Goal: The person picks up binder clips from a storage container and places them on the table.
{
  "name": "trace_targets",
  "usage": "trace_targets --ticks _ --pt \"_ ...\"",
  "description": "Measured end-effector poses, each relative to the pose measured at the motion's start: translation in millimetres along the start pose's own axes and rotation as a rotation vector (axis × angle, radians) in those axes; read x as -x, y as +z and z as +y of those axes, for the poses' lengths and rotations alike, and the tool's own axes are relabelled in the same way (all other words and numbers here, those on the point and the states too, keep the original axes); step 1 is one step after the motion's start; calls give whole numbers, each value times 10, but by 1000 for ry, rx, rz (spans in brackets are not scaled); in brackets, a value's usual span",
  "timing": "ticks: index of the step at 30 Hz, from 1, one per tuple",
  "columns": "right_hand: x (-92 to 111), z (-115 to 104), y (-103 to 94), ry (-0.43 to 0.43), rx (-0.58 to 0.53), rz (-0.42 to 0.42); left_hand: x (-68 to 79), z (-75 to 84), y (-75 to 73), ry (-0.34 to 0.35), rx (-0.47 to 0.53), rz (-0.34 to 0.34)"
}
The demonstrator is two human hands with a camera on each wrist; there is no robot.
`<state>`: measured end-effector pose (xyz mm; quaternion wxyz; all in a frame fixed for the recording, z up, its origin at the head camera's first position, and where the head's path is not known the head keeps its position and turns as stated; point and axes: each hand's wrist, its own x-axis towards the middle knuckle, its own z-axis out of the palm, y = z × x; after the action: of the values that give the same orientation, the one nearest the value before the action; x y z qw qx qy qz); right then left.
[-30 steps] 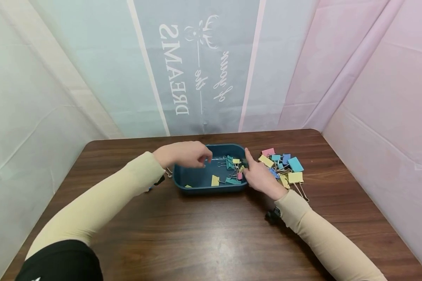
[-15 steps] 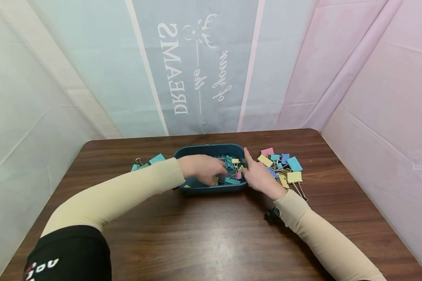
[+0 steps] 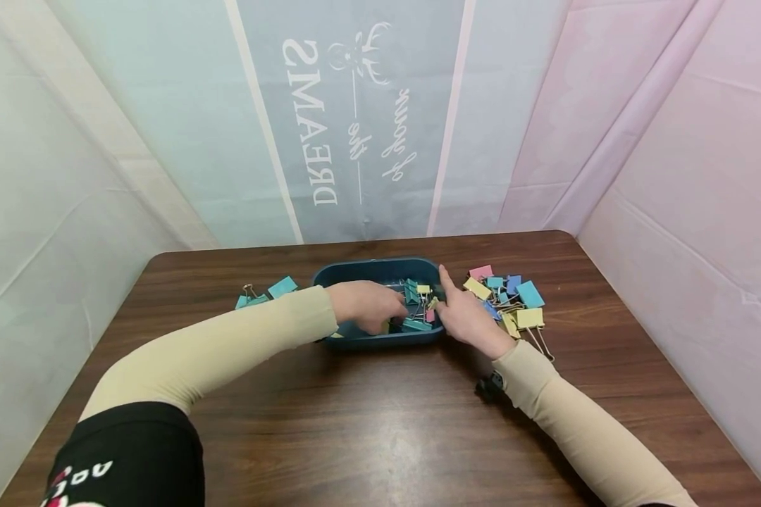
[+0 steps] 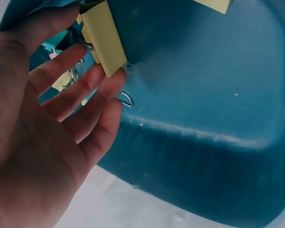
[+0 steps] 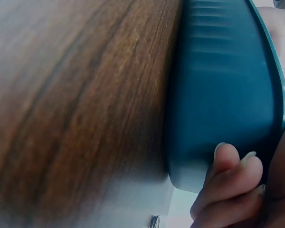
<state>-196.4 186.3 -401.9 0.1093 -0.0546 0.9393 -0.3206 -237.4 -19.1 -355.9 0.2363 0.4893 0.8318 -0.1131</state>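
A dark teal plastic bin (image 3: 355, 343) stands on the wooden table, with several binder clips inside it. My left hand (image 3: 369, 304) reaches down into the bin. In the left wrist view, its thumb and fingertips pinch a yellow binder clip (image 4: 107, 40), and a wire handle shows below. To the right of that hand lie teal binder clips (image 3: 416, 324) and a small pink binder clip (image 3: 430, 315). My right hand (image 3: 469, 317) grips the bin's right end, index finger stretched along the rim. The right wrist view shows its other fingers curled against the outer wall.
Right of the bin lies a pile of binder clips (image 3: 507, 299) in yellow, blue, teal and pink. More teal binder clips (image 3: 283, 286) lie to its left, partly behind the left sleeve. Fabric curtains (image 3: 368, 176) hang behind and beside the wooden table (image 3: 368, 422).
My left hand has moved right and down into the bin, reaching the yellow binder clip, and has barely moved over the last half second. The right hand stays on the bin.
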Motion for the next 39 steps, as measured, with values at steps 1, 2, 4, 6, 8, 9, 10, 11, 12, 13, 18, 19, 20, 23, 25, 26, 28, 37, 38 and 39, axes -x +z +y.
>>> trace_targets --ticks 1,2,4,6,8,9,10,11,12,13,18,19,20,23,25,26,28,37,38,39 --pt "1 2 2 2 -2 1 3 -5 7 -8 -5 -1" --pt "4 2 3 3 -2 1 8 -9 13 -15 -10 -3" --pt "7 5 4 2 1 0 23 -18 27 -23 -18 -4" --pt "10 3 5 3 -1 2 41 -29 40 -23 -23 2" --pt "11 0 5 1 -3 4 61 -40 46 -19 -32 12" --pt "12 -2 6 -1 -4 3 73 -44 46 -15 -35 18" --pt "13 -5 8 -1 -6 2 85 -50 46 -13 -34 24" --pt "15 -5 9 -2 -8 2 99 -57 45 -10 -37 27" --pt "17 -5 11 -4 -9 2 116 -63 40 -12 -33 33" --pt "19 -6 14 -5 -9 3 135 -71 35 -17 -30 37" --pt "30 -18 18 -2 -15 7 267 -138 -13 -53 9 76" --pt "30 -23 18 0 -15 8 299 -158 -22 -58 12 83" --pt "31 -25 16 0 -13 7 333 -177 -30 -59 18 92" --pt "33 -25 11 3 -8 6 441 -241 -51 -55 39 118" --pt "31 -21 10 4 -6 5 518 -285 -53 -53 52 141" --pt "30 -21 10 6 -7 4 560 -306 -50 -54 60 155" --pt "29 -20 11 9 -9 4 647 -347 -39 -63 77 179" --pt "22 -19 16 13 -10 0 1071 -510 -7 -109 159 341" --pt "21 -20 16 14 -10 0 1114 -535 1 -110 165 366" --pt "20 -21 15 13 -11 2 1157 -563 13 -115 174 389"
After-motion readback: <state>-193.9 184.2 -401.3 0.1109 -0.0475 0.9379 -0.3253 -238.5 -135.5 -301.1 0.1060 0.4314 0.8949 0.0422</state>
